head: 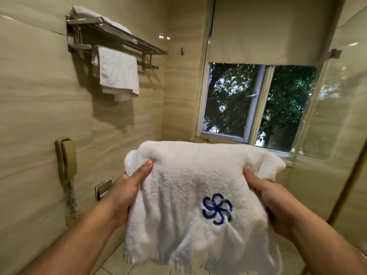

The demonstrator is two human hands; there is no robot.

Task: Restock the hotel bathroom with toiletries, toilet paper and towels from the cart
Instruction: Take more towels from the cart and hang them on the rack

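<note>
the wall rack (139, 44) carries a folded white towel (85, 13) on top, a waffle towel (117, 70) draped below.

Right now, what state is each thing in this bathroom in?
Logo towel: folded, held in both hands.
Left hand: grips the towel's left edge.
Right hand: grips its right edge.
Waffle towel: hanging over the rack's lower bar.
Top-shelf towel: folded, lying flat.
Blind: pulled partway down.
Phone handset: on its cradle.

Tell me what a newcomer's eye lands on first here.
The fluffy white towel with a blue pinwheel emblem fills the lower centre, gripped at its edges by the left hand and right hand. Upper left, a chrome wall rack carries a waffle towel; a window beyond shows dark trees.
</note>
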